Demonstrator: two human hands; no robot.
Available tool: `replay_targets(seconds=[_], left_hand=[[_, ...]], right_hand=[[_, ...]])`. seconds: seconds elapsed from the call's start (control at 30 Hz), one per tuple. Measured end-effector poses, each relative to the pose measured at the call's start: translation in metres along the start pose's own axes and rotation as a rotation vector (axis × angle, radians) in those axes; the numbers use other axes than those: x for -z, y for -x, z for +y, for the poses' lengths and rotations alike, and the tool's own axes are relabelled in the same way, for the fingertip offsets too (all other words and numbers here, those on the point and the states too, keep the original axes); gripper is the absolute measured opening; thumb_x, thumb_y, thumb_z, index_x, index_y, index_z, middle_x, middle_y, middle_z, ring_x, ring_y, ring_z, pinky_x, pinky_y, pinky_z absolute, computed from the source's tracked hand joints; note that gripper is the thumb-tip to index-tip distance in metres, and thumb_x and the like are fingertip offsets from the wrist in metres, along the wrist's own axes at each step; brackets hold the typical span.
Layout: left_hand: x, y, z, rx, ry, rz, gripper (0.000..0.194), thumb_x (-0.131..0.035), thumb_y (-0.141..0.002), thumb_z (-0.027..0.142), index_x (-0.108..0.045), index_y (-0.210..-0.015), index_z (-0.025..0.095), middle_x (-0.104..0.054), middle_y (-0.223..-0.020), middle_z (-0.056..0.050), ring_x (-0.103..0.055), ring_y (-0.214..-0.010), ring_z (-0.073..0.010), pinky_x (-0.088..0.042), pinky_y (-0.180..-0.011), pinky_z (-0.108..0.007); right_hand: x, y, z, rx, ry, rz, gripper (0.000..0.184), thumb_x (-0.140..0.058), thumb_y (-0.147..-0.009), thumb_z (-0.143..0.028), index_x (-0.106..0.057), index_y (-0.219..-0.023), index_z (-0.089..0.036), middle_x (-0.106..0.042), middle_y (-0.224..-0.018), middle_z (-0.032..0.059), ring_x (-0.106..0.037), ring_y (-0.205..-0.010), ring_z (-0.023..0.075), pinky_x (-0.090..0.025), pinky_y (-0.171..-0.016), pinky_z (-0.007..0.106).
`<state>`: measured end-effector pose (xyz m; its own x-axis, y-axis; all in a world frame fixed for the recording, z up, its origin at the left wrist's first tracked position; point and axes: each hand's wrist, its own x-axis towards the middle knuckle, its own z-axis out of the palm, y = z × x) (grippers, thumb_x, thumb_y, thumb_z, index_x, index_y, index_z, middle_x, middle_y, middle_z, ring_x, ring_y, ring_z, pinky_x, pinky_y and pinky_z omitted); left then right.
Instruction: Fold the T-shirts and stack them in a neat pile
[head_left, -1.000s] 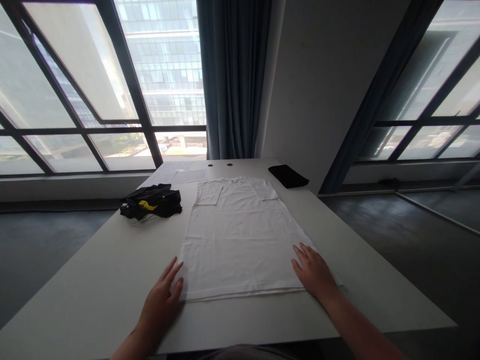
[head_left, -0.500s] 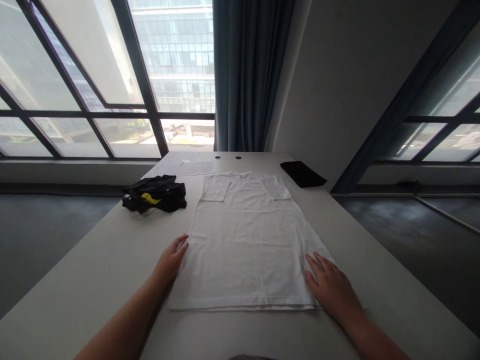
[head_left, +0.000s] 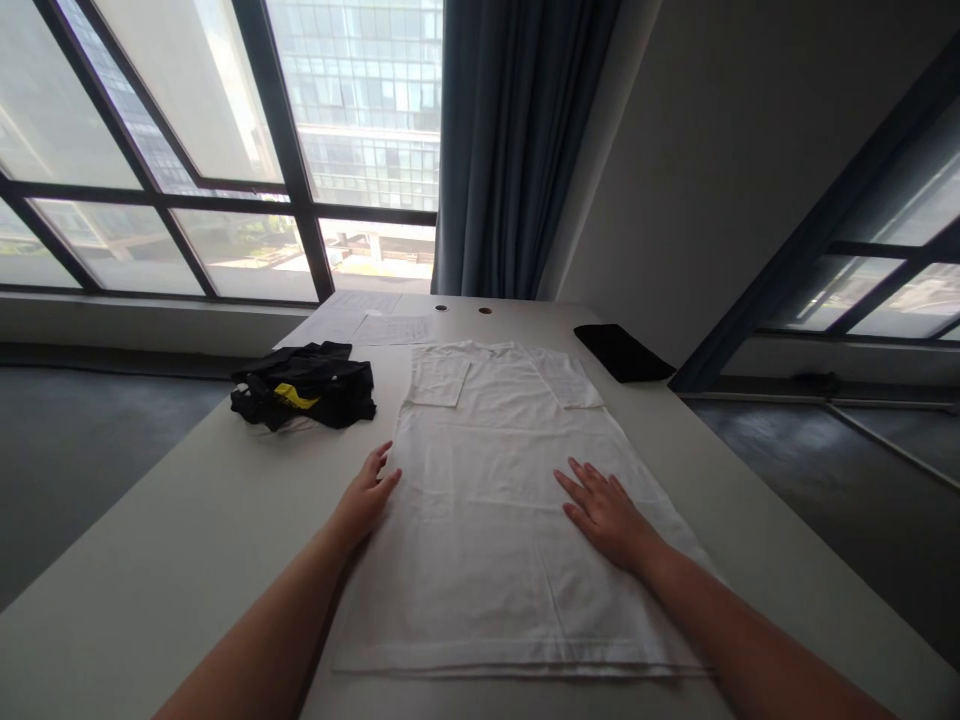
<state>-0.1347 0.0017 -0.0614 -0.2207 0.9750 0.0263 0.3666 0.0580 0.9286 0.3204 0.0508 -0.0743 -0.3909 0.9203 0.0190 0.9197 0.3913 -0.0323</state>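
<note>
- Left hand (head_left: 366, 497): bare, palm down, fingers slightly apart and not clamped on anything; it sits at the left edge of the shirt, with the fingertips at or just over the cloth. The exact contact cannot be told from this view.
- Right hand (head_left: 604, 518): bare, palm down, fingers spread and flat on the shirt, with no pinch or grip; it is the hand lying farther onto the cloth.
- White T-shirt (head_left: 487, 535): spread flat on the table, face unknown, its long axis running straight away from the person, lying between the two hands and under the right one.
- Hem (head_left: 517, 668): straight across the near end of the shirt, closer to the person than either hand.
- Collar (head_left: 491, 347): at the far end, well beyond both hands.
- Sleeves (head_left: 439, 380): two flaps folded inward over the shirt's upper part, one on each side of the collar.
- White table (head_left: 180, 500): long pale surface bearing everything listed here, with two small round holes (head_left: 463, 310) near its far edge.
- Black garment with yellow patch (head_left: 304, 390): bunched to the left of the shirt, just beyond the left hand and nearer to it than to the right hand.
- Black folded cloth (head_left: 622, 352): flat, beside the shirt's far right corner, well apart from both hands.
- Printed papers (head_left: 390, 329): overlapping sheets at the far end of the table, just beyond the collar.
</note>
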Motion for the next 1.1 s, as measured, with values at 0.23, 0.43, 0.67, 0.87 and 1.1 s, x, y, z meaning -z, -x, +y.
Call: replay_targets(seconds=[0.23,0.43,0.67,0.87,1.1], left_hand=[[0.005,0.006,0.005,0.017,-0.173,-0.044,0.063,-0.057,-0.091,0.046,-0.054,-0.149,0.021,-0.063,-0.145,-0.016,-0.06,-0.135,-0.0328,-0.052,-0.102,-0.043],[0.005,0.002,0.009,0.06,-0.103,-0.026,0.067,-0.053,-0.092,0.043,-0.051,-0.152,0.015,-0.06,-0.151,-0.017,-0.056,-0.14,-0.0312,-0.046,-0.112,-0.043],[0.033,0.01,0.024,0.202,-0.197,-0.192,0.068,-0.06,-0.087,0.047,-0.056,-0.149,0.019,-0.077,-0.121,-0.013,-0.075,-0.096,-0.0275,-0.058,-0.083,-0.036],[0.025,0.013,0.038,0.225,-0.027,-0.339,0.049,-0.054,-0.089,0.05,-0.069,-0.121,0.017,-0.069,-0.079,-0.001,-0.06,-0.059,-0.0155,-0.048,-0.056,-0.027],[0.008,0.024,0.053,0.044,-0.223,-0.353,0.017,-0.059,-0.088,0.038,-0.061,-0.087,0.021,-0.064,-0.078,0.001,-0.054,-0.071,-0.0151,-0.036,-0.065,-0.027]], right_hand=[[-0.014,0.009,0.034,0.005,-0.021,0.106,0.056,-0.041,-0.102,-0.045,-0.055,-0.154,-0.029,-0.045,-0.165,0.0094,-0.041,-0.152,0.0308,-0.035,-0.122,0.055],[0.038,-0.091,-0.029,0.06,-0.219,0.061,0.038,-0.047,-0.098,-0.033,-0.077,-0.114,-0.017,-0.075,-0.122,0.0134,-0.067,-0.117,0.0266,-0.048,-0.108,0.038],[0.079,-0.256,-0.191,0.164,-0.314,-0.14,0.035,-0.047,-0.102,-0.03,-0.074,-0.123,-0.02,-0.075,-0.125,0.0046,-0.066,-0.115,0.0195,-0.048,-0.099,0.025],[0.056,-0.324,-0.273,0.05,-0.217,-0.117,0.047,-0.049,-0.102,-0.038,-0.06,-0.143,-0.019,-0.054,-0.15,0.0169,-0.051,-0.136,0.0312,-0.042,-0.111,0.042],[0.048,-0.368,-0.287,-0.057,-0.113,-0.229,0.067,-0.06,-0.097,-0.029,-0.04,-0.16,-0.018,-0.056,-0.146,0.0242,-0.059,-0.128,0.0358,-0.05,-0.102,0.048]])
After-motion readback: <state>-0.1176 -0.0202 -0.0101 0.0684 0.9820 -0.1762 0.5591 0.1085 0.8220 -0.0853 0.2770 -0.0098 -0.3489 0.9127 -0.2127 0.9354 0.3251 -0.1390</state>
